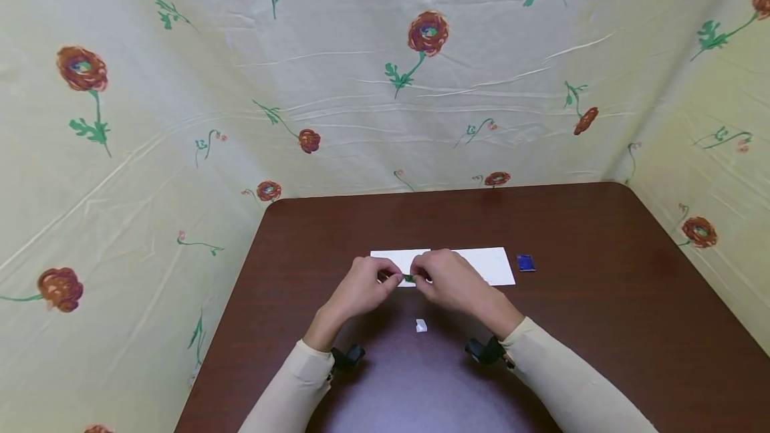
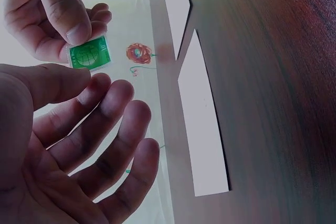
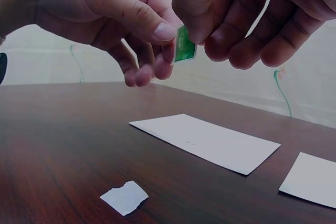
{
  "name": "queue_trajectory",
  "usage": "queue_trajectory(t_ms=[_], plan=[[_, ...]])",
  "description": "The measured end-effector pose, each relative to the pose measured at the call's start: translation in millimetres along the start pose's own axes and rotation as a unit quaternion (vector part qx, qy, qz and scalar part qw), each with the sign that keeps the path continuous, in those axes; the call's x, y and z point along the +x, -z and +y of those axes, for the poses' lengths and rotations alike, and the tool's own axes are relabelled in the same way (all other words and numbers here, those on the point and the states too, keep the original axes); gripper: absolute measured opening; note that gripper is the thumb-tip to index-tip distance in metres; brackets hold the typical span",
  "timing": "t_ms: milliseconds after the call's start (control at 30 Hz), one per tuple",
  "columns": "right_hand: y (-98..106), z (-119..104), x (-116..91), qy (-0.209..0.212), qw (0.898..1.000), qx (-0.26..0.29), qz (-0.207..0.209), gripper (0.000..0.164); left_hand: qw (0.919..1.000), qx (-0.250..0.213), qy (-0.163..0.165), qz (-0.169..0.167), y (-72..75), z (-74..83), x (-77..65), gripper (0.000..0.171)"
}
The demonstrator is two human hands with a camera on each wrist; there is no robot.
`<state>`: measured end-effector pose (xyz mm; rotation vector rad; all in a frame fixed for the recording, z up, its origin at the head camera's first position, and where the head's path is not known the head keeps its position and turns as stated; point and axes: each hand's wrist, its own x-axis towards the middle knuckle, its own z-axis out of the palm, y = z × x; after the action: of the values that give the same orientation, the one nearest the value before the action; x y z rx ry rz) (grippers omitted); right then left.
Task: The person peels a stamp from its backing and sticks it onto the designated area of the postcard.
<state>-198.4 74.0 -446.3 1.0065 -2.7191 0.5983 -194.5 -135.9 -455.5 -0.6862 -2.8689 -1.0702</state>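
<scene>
A small green stamp [image 2: 89, 54] with a pale border and a globe design is held up between both hands, above the table. My left hand [image 1: 363, 282] pinches one edge between thumb and forefinger, its other fingers spread in the left wrist view. On the opposite edge, the thumb and forefinger of my right hand [image 1: 448, 276] pinch it too. Below the hands lie two white paper rectangles side by side, the left one [image 3: 210, 142] partly covered by the hands in the head view and the right one [image 1: 484, 264] showing more.
Nearer the body is a torn white paper scrap [image 1: 421, 326]. A small blue square [image 1: 526, 263] lies right of the white rectangles. The dark brown table [image 1: 577, 353] meets a flower-printed sheet [image 1: 361, 85] at its back and sides.
</scene>
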Motion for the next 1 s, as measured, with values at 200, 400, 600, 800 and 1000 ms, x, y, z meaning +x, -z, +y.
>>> queue_trajectory(t_ms=[200,400,600,800,1000], plan=[[4.6,0.3,1.5,-0.007,1.000,0.002,-0.003,0.009,0.9999,-0.004,0.010,0.001,2.1,0.2,1.6,0.010],[9.7,2.7,4.0,-0.016,1.000,0.004,-0.001,0.007,0.9998,-0.017,0.012,0.007,3.1,2.5,4.2,0.012],[18.6,6.3,7.9,-0.016,1.000,0.017,0.008,0.006,0.9987,-0.037,0.009,0.033,5.4,7.2,9.9,0.010],[29.3,11.8,14.0,-0.035,0.999,0.031,0.016,0.004,0.9969,-0.038,-0.003,0.069,8.9,12.5,19.9,0.009],[34.6,16.9,19.8,-0.053,0.997,0.041,0.027,0.004,0.9954,-0.031,-0.006,0.091,10.1,16.8,31.7,0.010]])
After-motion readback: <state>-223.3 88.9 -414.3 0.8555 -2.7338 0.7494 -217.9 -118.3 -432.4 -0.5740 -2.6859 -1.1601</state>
